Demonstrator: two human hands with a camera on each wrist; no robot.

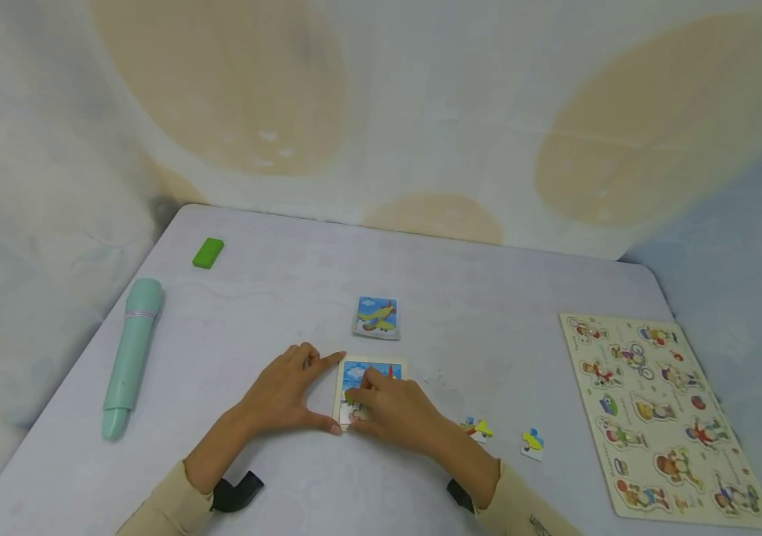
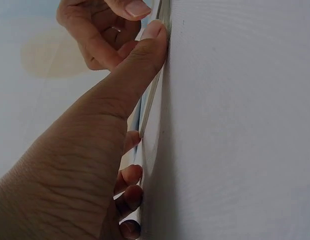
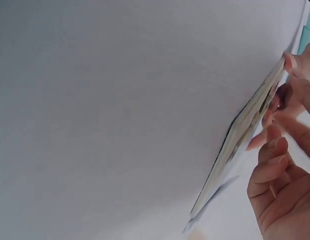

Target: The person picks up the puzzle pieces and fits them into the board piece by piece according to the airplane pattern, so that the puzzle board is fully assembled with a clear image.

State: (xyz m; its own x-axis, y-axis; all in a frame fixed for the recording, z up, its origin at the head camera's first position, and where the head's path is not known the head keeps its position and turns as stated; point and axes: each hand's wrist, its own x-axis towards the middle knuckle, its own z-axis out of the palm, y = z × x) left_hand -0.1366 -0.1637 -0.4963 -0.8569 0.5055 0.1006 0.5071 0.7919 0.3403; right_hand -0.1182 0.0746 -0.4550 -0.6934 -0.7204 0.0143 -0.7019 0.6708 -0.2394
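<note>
A small framed jigsaw puzzle (image 1: 343, 383) lies on the table, with blue sky and a red tip in its upper part and a pale base with line drawing at lower left. Along its left edge, my left hand (image 1: 287, 394) spreads its thumb and index finger, the tips touching the frame's two corners. My right hand (image 1: 397, 413) bends over the board and covers much of it. At its fingertips shows a yellow puzzle piece (image 1: 349, 400), largely hidden. Just beyond the frame is a picture card (image 1: 377, 318) of a yellow airplane.
Two loose pieces, one yellow and red (image 1: 481, 429) and one yellow and blue (image 1: 532, 444), lie right of my right forearm. A large wooden picture board (image 1: 652, 413) fills the right side. A mint-green microphone-shaped object (image 1: 129, 361) and a green block (image 1: 208, 253) are at left.
</note>
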